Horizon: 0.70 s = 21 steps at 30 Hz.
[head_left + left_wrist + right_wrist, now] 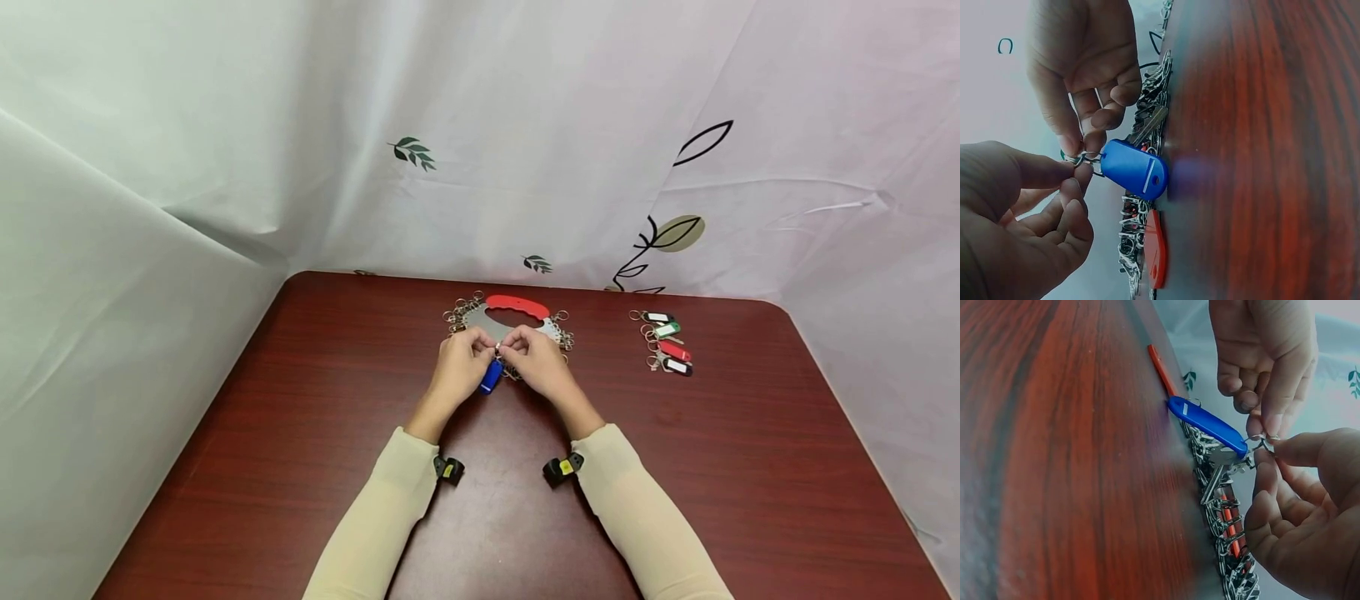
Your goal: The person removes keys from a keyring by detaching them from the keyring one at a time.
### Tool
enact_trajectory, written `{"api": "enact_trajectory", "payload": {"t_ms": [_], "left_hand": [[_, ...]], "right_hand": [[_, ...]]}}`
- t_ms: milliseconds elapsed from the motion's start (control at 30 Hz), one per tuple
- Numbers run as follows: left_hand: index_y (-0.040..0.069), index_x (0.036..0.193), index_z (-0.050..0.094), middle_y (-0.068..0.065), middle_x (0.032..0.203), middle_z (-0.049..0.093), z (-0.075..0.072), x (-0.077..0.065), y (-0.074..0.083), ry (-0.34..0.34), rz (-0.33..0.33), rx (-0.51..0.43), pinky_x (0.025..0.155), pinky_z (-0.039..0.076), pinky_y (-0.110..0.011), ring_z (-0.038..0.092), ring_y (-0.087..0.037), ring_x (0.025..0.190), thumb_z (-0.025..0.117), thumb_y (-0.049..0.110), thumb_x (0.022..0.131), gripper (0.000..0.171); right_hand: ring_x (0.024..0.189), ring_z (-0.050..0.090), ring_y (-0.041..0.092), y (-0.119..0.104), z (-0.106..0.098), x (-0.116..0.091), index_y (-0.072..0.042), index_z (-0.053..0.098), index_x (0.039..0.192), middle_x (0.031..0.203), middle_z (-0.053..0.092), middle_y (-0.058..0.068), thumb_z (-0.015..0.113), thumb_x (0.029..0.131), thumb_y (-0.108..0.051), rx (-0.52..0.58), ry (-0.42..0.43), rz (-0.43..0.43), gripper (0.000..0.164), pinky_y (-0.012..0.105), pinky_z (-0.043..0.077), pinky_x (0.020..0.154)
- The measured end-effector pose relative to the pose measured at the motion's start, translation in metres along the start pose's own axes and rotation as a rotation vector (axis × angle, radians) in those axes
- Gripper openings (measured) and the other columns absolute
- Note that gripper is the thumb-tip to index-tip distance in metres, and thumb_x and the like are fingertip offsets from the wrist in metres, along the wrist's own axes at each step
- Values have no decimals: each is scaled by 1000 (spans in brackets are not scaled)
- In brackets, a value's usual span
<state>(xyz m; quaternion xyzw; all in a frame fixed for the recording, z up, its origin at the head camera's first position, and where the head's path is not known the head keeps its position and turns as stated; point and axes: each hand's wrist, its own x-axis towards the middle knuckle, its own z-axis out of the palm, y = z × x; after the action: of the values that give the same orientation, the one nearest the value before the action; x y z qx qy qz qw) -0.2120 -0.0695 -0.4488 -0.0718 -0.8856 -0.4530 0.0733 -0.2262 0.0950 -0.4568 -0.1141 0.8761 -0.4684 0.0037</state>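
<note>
My left hand (459,367) and right hand (538,363) meet at the middle of the table. Between their thumbs and fingers they pinch a small metal key ring (1262,441) from both sides. From the ring hangs a blue key tag (1134,169), with a silver key (1149,126) beside it. Just beyond the hands lies a grey metal key-ring plate (477,318) with a red handle (517,306). Several key rings (451,317) line its curved edge, and the hands hide part of it. A red key tag (1155,249) shows near the plate in the left wrist view.
To the right lie several keys with tags: a black tag (658,317), a green tag (667,331), a red tag (675,350) and another black tag (678,367). The dark red wooden table (300,400) reaches back to white hanging cloth (480,100).
</note>
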Motion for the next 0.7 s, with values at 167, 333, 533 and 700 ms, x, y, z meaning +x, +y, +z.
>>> {"api": "enact_trajectory", "payload": {"t_ms": [167,333,533,700], "left_hand": [[8,87,74,-6,79,74,1,-2,1,19,49,46,69,53,-31,66,-19,74,74,1,90,7],[5,89,75,-7,80,74,1,-1,2,16,45,41,69,54,-31,67,-20,75,73,2,90,4],[5,90,75,-8,82,74,2,-1,2,6,12,7,69,55,-29,68,-18,75,72,2,91,4],[7,87,75,-6,79,73,2,-2,3,43,17,0,67,54,-29,66,-17,71,74,2,90,5]], "right_hand": [[80,68,17,1,1,0,-8,70,96,90,74,9,72,96,-17,-22,-11,-21,9,27,52,69],[78,67,16,1,1,0,-7,69,94,87,73,8,73,95,-16,-19,21,-37,9,27,52,69],[74,64,14,1,1,0,-7,68,93,83,71,7,72,95,-16,-1,30,-34,10,25,49,66],[73,64,12,1,2,-1,-7,67,97,87,72,9,69,95,-14,26,-32,-11,8,25,49,66]]}}
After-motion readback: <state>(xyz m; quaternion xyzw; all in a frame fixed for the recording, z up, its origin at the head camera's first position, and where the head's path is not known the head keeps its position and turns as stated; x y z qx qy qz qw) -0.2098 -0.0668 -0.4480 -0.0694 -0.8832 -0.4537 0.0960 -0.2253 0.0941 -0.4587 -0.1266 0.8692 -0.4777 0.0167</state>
